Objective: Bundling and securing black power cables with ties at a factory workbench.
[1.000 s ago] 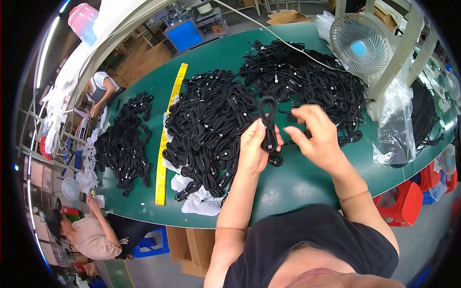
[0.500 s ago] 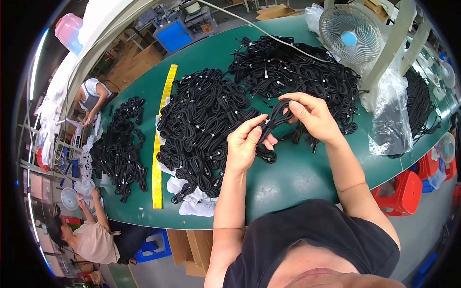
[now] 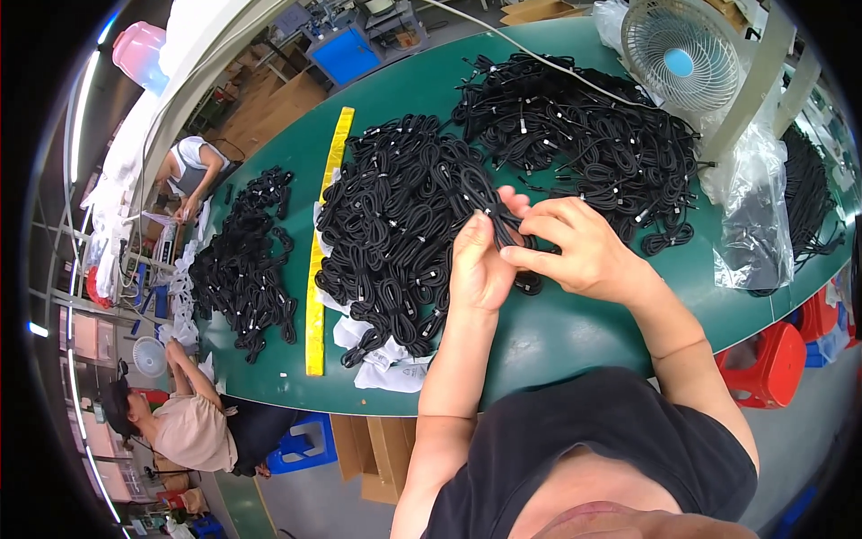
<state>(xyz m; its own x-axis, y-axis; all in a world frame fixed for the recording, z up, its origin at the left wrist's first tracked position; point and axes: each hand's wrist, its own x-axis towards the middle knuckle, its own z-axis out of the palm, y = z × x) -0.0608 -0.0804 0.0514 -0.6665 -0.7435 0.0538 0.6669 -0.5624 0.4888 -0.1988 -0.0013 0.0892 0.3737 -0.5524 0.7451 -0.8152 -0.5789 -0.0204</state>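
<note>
A coiled black cable (image 3: 474,187) is held up over the table, its loop leaning to the upper left. My left hand (image 3: 481,269) is closed round the lower part of the coil, thumb in front and fingertips showing behind. Close by on the right, my right hand (image 3: 585,253) has its fingers bent, with thumb and forefinger pinching the coil's lower end. Exactly what those fingertips grip is partly hidden. Directly behind the hands lies a heap of similar coiled black cables (image 3: 386,229).
A second cable heap (image 3: 584,135) lies at the far right, a smaller one (image 3: 242,269) left of a yellow strip (image 3: 329,242). White bags (image 3: 386,370) lie under the middle heap. A fan (image 3: 680,56) and clear plastic bag (image 3: 754,225) are right. Two people work left.
The coil has turned from leaning upper right to leaning upper left. My right hand has shifted from its upper end to its lower end. The whole view has moved slightly.
</note>
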